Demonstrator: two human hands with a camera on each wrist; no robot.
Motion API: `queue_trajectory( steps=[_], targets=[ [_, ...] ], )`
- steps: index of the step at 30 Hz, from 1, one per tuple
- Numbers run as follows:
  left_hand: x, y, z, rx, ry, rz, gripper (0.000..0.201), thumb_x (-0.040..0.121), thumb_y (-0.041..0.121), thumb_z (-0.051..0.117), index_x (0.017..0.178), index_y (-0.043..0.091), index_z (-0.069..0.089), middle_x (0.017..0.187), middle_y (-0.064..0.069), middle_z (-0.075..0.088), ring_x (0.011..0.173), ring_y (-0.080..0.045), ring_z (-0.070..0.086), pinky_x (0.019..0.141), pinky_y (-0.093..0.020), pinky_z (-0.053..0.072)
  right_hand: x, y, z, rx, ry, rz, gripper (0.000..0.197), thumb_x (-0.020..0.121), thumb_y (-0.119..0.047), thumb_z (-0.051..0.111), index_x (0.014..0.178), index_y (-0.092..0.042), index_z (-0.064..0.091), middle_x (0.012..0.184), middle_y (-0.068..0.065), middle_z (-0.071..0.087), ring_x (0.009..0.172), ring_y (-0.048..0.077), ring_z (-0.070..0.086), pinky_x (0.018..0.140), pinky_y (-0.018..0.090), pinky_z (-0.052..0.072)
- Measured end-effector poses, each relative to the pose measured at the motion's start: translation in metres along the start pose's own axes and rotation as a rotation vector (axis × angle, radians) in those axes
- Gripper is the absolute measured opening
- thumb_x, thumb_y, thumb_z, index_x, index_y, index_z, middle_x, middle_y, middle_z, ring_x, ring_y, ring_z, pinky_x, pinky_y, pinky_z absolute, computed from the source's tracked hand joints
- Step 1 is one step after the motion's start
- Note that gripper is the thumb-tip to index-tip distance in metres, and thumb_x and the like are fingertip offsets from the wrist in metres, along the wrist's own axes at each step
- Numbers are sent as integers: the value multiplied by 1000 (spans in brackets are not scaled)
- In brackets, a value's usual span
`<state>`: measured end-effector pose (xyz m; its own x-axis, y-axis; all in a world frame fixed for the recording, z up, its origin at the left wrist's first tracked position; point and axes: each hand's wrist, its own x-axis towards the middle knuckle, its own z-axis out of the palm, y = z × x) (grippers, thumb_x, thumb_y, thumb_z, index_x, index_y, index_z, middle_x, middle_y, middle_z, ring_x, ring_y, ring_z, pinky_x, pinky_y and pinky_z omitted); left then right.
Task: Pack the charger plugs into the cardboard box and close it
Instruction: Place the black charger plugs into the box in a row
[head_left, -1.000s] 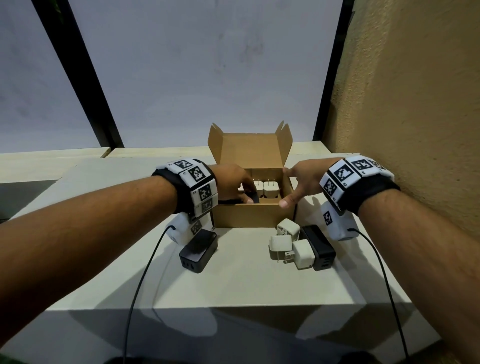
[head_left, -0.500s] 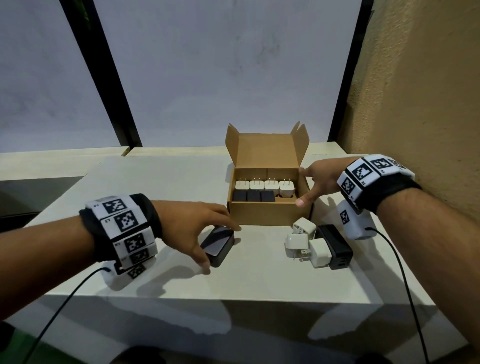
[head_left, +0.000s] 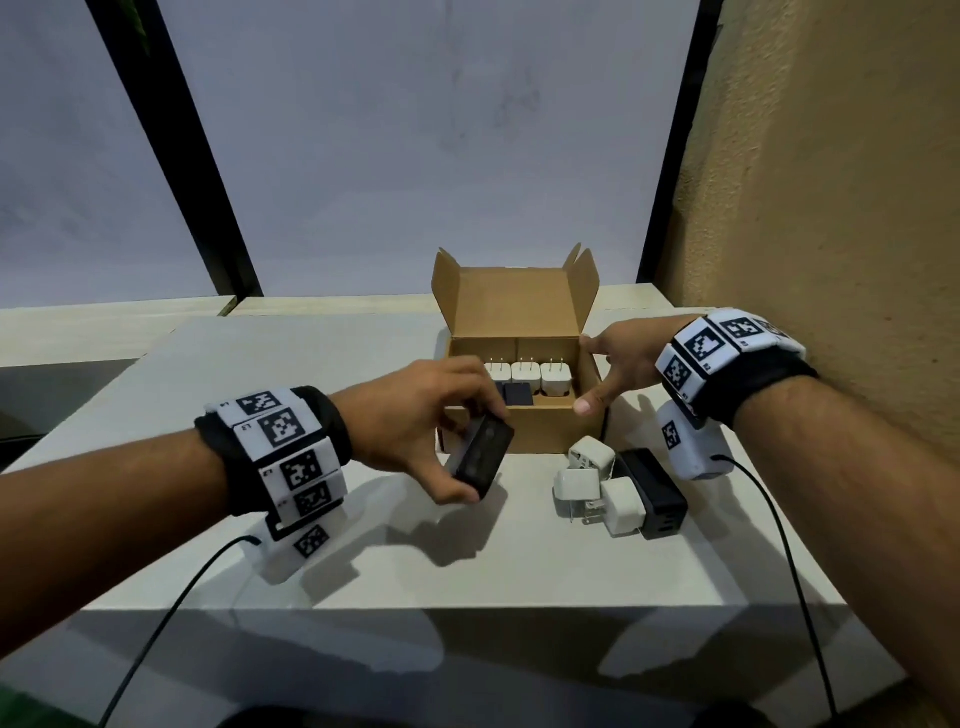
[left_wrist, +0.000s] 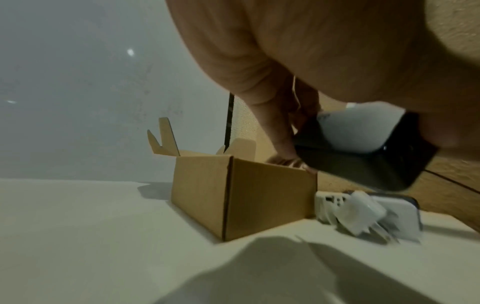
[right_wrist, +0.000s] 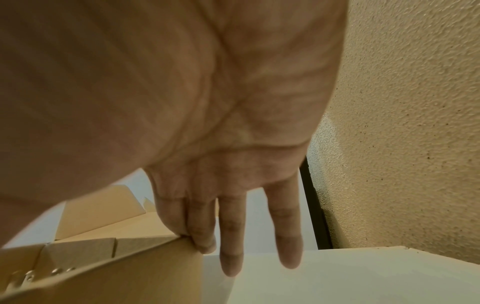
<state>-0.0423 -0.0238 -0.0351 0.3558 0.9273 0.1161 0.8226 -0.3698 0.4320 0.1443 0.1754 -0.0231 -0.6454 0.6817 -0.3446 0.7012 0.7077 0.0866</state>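
An open cardboard box (head_left: 524, 430) (left_wrist: 244, 193) stands on the white table (head_left: 322, 561), lid flap up at the back. Inside it a row of white plugs (head_left: 527, 371) stands prongs up, with black plugs (head_left: 517, 395) in front of them. My left hand (head_left: 431, 426) grips a black charger plug (head_left: 480, 457) (left_wrist: 363, 160), lifted off the table just in front of the box's left corner. My right hand (head_left: 615, 364) (right_wrist: 228, 226) rests on the box's right wall, thumb at the front corner, fingers straight along the rim.
Right of the box lie three loose white plugs (head_left: 592, 483) (left_wrist: 350, 214) and a black plug (head_left: 654, 493) in a cluster. A textured tan wall (head_left: 831, 208) stands close on the right. Wrist cables (head_left: 171, 613) trail over the table's front edge.
My left hand has closed round the black plug lying left of the box and raised it off the table toward the box. The right hand stays on the box's right wall.
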Motion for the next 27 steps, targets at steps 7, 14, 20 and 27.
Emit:
queue_trajectory(
  steps=[7,14,20,27],
  targets=[
    [47,2,-9,-18,302,14,68,54,34,88,109,11,56,107,4,51,97,-14,56,80,-22,57,2,1,1,10,20,-5,111,63,-79,60,148,-13,33,126,11,62,116,30,56,101,46,44],
    [86,0,-6,133,280,-66,73,61,36,86,120,13,51,116,-4,57,105,-17,54,89,-32,53,3,2,1,43,22,-29,102,62,-77,63,141,-15,42,122,10,64,111,29,58,100,46,44],
    [106,-5,5,228,179,-213,65,58,41,86,111,18,55,111,0,53,99,-14,47,84,-27,50,2,2,1,22,31,-58,96,60,-79,63,130,-14,51,104,8,67,101,28,61,95,44,48],
    [117,-9,13,147,153,-280,55,61,42,84,107,24,61,109,2,57,97,-13,48,78,-26,46,6,2,1,44,12,-51,121,32,-94,51,128,-20,54,106,6,68,100,28,61,94,46,48]
  ],
)
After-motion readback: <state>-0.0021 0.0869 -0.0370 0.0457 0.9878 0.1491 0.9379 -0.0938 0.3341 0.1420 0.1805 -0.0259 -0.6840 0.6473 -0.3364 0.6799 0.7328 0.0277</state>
